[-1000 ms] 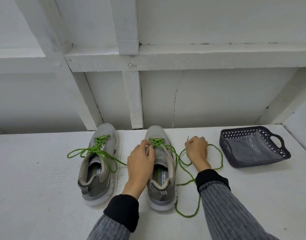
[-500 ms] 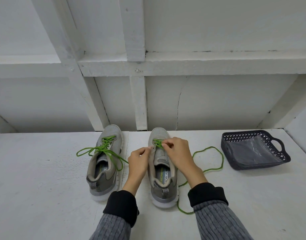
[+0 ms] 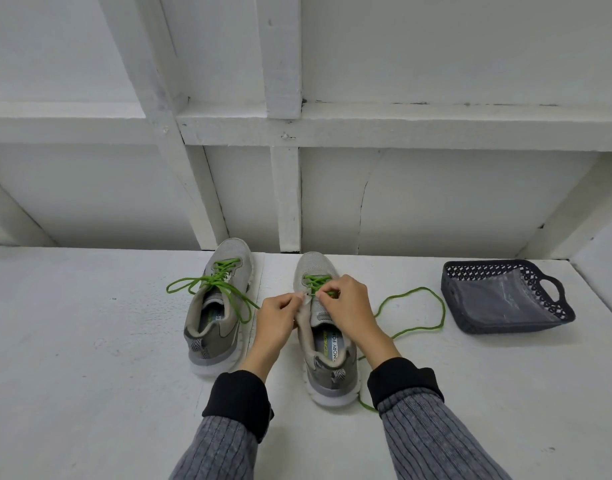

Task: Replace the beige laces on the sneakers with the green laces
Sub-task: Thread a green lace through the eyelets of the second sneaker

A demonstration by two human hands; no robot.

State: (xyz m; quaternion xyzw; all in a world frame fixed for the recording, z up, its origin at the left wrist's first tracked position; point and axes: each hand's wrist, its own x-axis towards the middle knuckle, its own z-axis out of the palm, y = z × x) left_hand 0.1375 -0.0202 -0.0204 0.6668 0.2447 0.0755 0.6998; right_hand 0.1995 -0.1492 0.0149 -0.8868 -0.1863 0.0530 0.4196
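right grip [image 3: 344, 303] on thin green lace [image 3: 415, 311]

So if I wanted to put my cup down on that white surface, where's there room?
The widest bare patch of the white surface is left of the left sneaker. Bare too: the near right corner, in front of the dark basket. Crowded: around the right sneaker, where both hands work, and the green lace looping toward the basket.

The right hand [image 3: 346, 306] covered the right sneaker's [image 3: 327, 344] middle eyelets, hiding how the green lace [image 3: 415, 310] entered them. Its insole lettering was partly covered. Both sleeves were cut off at the bottom edge.
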